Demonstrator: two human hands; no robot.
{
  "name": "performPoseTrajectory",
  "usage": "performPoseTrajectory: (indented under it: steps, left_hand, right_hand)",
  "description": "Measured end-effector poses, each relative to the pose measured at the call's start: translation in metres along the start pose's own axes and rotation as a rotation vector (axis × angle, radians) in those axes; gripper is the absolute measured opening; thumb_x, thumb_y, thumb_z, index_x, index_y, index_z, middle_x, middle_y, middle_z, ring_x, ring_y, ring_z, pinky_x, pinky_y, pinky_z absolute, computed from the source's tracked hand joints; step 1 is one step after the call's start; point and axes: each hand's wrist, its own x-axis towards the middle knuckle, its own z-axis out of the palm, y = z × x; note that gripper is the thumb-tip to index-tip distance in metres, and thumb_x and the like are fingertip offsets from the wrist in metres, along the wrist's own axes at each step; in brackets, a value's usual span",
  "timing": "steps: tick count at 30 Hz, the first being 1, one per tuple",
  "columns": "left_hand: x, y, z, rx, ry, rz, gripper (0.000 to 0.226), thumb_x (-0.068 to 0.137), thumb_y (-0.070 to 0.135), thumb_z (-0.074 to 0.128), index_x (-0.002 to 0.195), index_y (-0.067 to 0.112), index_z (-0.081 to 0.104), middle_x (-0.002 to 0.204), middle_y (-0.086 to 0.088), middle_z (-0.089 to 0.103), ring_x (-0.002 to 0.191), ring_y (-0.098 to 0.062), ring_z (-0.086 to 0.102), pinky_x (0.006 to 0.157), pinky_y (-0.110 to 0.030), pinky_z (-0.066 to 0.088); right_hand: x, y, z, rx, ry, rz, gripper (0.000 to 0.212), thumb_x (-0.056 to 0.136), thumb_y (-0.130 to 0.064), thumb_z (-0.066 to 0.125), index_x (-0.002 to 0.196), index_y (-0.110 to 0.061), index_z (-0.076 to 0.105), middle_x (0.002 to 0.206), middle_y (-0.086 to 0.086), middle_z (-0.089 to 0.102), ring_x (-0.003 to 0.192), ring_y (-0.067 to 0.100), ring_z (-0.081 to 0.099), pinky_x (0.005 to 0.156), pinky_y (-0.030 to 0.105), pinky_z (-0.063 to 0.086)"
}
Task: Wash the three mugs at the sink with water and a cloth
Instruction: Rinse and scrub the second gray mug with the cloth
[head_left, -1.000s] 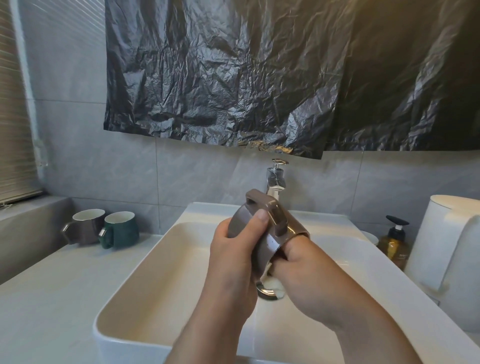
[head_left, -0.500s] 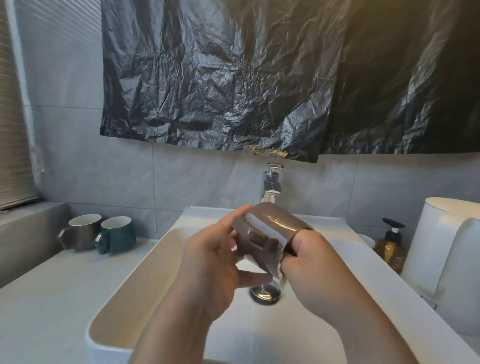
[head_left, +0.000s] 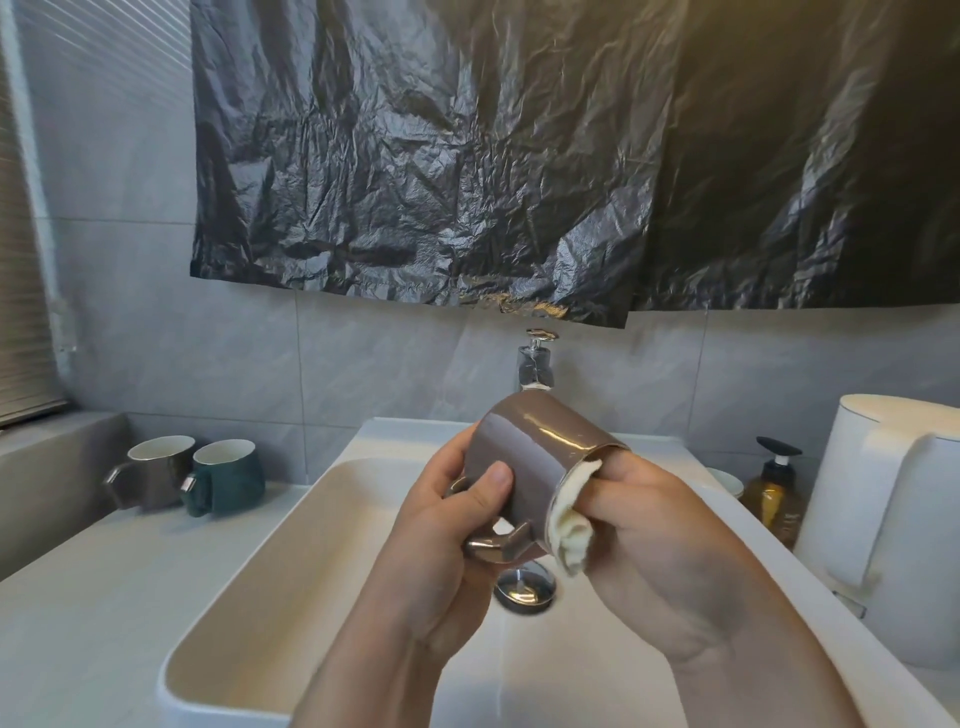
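Over the white sink (head_left: 270, 582) my left hand (head_left: 441, 525) grips a glossy brown mug (head_left: 535, 457), tipped on its side with the handle pointing down and the mouth toward the right. My right hand (head_left: 654, 540) holds a cream cloth (head_left: 571, 525) pushed into the mug's mouth, fingers hidden inside. A second brown mug (head_left: 156, 470) and a dark green mug (head_left: 228, 480) stand upright on the counter at the left. The chrome tap (head_left: 535, 364) rises behind the held mug.
A chrome drain plug (head_left: 524, 587) sits in the basin below the mug. An amber soap pump bottle (head_left: 774, 493) and a white bin (head_left: 893, 514) stand at the right. Black plastic sheeting (head_left: 519, 156) hangs on the tiled wall. The white counter (head_left: 93, 597) stretches left.
The mug has turned in my hands: its handle went from the top to the underside. My left thumb now lies across the mug's side, and the cream cloth shows at its rim.
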Motion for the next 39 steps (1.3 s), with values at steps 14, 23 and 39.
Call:
performPoseTrajectory:
  steps: [14,23,39]
  left_hand:
    - [0.003,0.009,-0.005,0.101,0.040,0.032,0.044,0.070,0.011,0.066,0.113,0.014,0.073,0.095,-0.014,0.075,0.078,-0.025,0.071,0.057,-0.034,0.058]
    - [0.005,-0.008,-0.002,0.225,0.039,0.111,0.040,0.078,0.018,0.066,0.118,0.016,0.071,0.101,-0.009,0.075,0.086,-0.022,0.068,0.070,-0.036,0.054]
    - [0.005,0.009,-0.001,0.221,0.126,0.018,0.042,0.060,0.029,0.082,0.097,0.011,0.071,0.083,-0.009,0.075,0.073,-0.021,0.071,0.059,-0.030,0.055]
  right_hand:
    - [-0.004,0.002,0.013,-1.155,0.160,-0.160,0.024,0.096,-0.008,0.045,0.074,-0.002,0.052,0.061,0.003,0.050,0.053,0.012,0.044,0.053,0.024,0.042]
    - [-0.005,-0.006,0.005,-0.048,0.110,-0.110,0.049,0.089,0.018,0.037,0.077,-0.010,0.075,0.048,0.009,0.051,0.044,0.015,0.046,0.049,0.020,0.038]
    - [0.004,0.013,0.021,-0.575,-0.035,-0.203,0.036,0.083,-0.011,0.050,0.113,-0.019,0.068,0.102,0.028,0.067,0.088,0.041,0.065,0.081,0.069,0.051]
